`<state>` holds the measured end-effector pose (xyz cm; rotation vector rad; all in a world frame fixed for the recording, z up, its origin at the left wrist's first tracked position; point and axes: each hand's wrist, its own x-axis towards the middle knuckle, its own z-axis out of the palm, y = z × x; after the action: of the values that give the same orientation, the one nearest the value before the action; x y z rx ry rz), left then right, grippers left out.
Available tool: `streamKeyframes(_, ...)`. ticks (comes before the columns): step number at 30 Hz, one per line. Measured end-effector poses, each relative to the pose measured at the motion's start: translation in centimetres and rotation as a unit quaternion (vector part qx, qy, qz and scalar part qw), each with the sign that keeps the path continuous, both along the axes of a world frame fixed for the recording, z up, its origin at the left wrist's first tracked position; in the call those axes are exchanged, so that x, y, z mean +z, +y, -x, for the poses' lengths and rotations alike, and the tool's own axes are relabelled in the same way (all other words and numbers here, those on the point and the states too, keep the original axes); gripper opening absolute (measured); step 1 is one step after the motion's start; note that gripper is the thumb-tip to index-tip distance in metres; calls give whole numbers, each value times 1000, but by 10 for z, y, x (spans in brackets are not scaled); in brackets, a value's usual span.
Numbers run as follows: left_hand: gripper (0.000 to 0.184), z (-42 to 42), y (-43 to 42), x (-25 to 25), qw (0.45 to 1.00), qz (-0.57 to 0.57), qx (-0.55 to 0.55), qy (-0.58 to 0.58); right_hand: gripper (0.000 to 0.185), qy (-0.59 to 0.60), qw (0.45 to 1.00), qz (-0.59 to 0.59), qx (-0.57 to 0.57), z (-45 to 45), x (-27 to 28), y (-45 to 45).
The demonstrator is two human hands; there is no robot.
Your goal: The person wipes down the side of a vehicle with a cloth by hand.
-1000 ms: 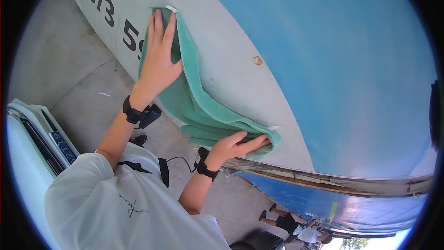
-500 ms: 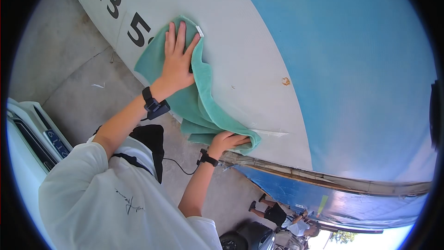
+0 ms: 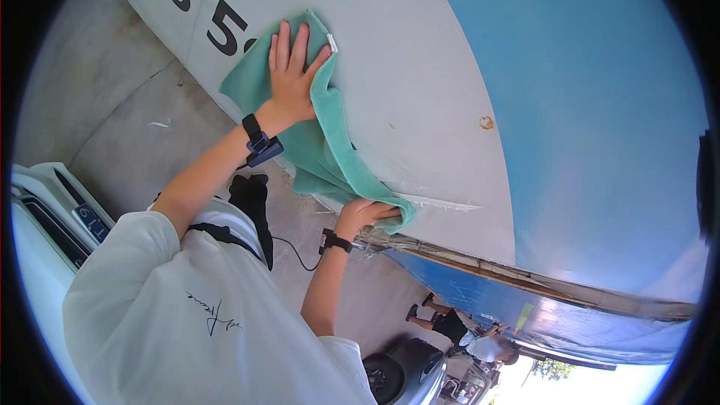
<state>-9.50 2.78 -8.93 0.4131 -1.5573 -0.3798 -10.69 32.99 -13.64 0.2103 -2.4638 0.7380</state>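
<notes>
Wrinkled green fabric cloth (image 3: 319, 150) with small white tag (image 3: 332, 43): spread against flat white sheet (image 3: 397, 67) printed with black digits (image 3: 226, 28), overlapping the one next to the "5". Under bare left hand (image 3: 291, 90): open, palm to the cloth, fingers splayed. At the other end, bare right hand (image 3: 360, 215), fingertips tucked into a fold; cannot tell grip from press. Black straps (image 3: 257, 140) on both wrists.

Change against half a second ago: more of pale crinkled strip (image 3: 439, 202) bare beyond the right-hand fold; left-hand end about as near the "5". Means, in judgement, cloth shifting at one end, contact kept at both.

Farther out: brown stain (image 3: 487, 123), curved blue area (image 3: 585, 120), long wooden edging (image 3: 465, 260), grey concrete floor (image 3: 90, 82), white vehicle (image 3: 34, 255), person in white top (image 3: 482, 347).
</notes>
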Motion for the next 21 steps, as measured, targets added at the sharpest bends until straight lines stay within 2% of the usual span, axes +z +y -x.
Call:
streamKeyframes(3, 63, 1, 0, 3, 1000, 0, 0, 6, 73, 30, 1000, 0, 4, 1, -14, -4)
streamKeyframes(5, 62, 0, 0, 4, 1000, 0, 1, 6, 74, 7, 1000, 1, 5, 0, -17, -5)
streamKeyframes(7, 62, 0, 0, 5, 1000, 0, -1, 5, 74, -20, 1000, 9, 21, -8, -6, -11)
streamKeyframes(13, 61, -3, 1, 6, 1000, 0, -8, -7, 70, -62, 995, -65, 36, -21, 45, 9)
streamKeyframes(17, 60, -7, 3, 6, 1000, -8, -15, -12, 62, 122, 984, -118, 45, -3, 120, 31)
streamKeyframes(19, 60, -9, 4, 9, 999, -18, -27, -13, 61, 170, 975, -132, 54, 0, 163, 29)
streamKeyframes(21, 60, -10, 4, 10, 999, -23, -35, -16, 65, 198, 971, -114, 67, 2, 183, 18)
